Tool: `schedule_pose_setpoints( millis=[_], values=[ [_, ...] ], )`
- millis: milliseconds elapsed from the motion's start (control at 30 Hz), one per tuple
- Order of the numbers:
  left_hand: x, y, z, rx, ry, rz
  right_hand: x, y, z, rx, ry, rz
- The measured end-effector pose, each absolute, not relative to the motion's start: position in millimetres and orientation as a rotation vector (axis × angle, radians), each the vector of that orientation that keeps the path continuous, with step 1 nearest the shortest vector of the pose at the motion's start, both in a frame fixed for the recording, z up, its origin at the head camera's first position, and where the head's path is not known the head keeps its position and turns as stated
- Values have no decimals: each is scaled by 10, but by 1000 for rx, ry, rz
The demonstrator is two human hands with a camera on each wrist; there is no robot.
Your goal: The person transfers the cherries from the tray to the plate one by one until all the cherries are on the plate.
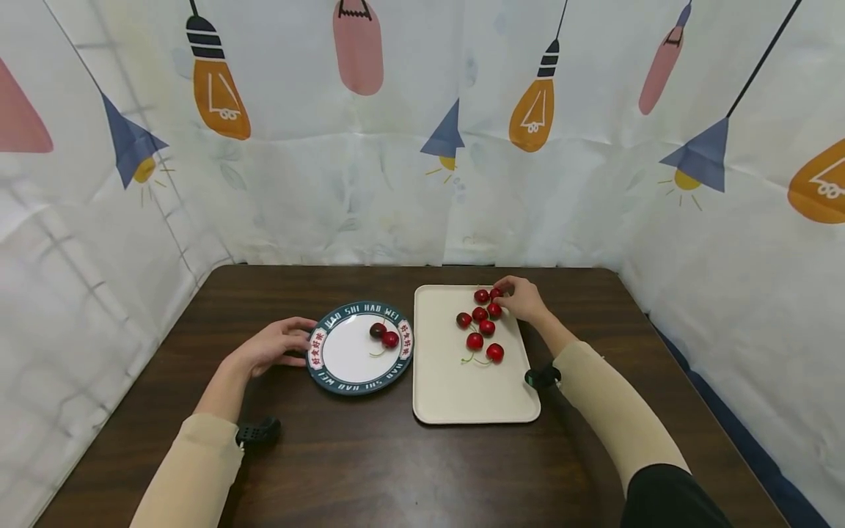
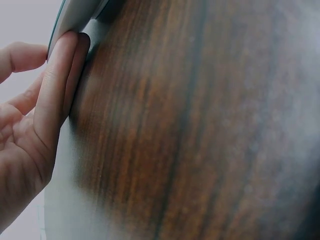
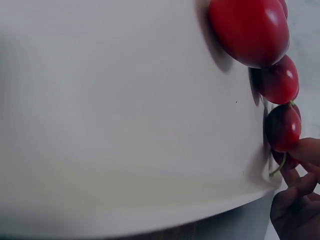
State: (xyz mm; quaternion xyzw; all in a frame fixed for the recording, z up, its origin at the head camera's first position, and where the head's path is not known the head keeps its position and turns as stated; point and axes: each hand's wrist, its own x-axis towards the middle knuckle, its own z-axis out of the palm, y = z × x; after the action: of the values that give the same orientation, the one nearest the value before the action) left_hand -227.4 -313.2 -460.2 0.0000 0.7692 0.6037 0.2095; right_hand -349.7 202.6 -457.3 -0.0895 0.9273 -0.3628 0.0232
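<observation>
Contact at far left: saw the left hand (image 1: 273,346) lightly gripping the edge of the blue-rimmed plate (image 1: 346,352) between thumb and fingertips. Judged a tilt the main hazard there; by any lift or hard press on that one side, might have set rolling the pair of cherries (image 1: 389,339), loose toward the plate's right. Found the cream tray (image 1: 455,392) just beside, whether touching or not could not tell; by a sideways push, might have jolted both. On the tray, toward its right, saw a loose cluster of cherries (image 1: 474,341), several touching; feared a nudge or a snagged green stem (image 3: 282,164) dragging neighbours out of place, perhaps over so low a lip. At the far right corner, saw the right hand (image 1: 524,299) pinching the corner cherry (image 1: 495,293) between thumb and finger, close against others. Thought a slip likeliest here, given smooth round skin and a mere fingertip hold; with too tight a squeeze, risked bruising. Could not tell how firmly held.
</observation>
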Motion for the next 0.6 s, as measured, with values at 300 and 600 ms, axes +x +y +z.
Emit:
schedule_pose_setpoints(
  millis=[300, 600],
  values=[
    [-2263, -3124, -4602, -1, 2132, 1678, -3424, 2046, -4586, -273, 2869, -1141],
    [-2276, -3128, -4605, 16, 2132, 1685, -3416, 2114, -4506, -289, 2891, -1192]
  ],
)
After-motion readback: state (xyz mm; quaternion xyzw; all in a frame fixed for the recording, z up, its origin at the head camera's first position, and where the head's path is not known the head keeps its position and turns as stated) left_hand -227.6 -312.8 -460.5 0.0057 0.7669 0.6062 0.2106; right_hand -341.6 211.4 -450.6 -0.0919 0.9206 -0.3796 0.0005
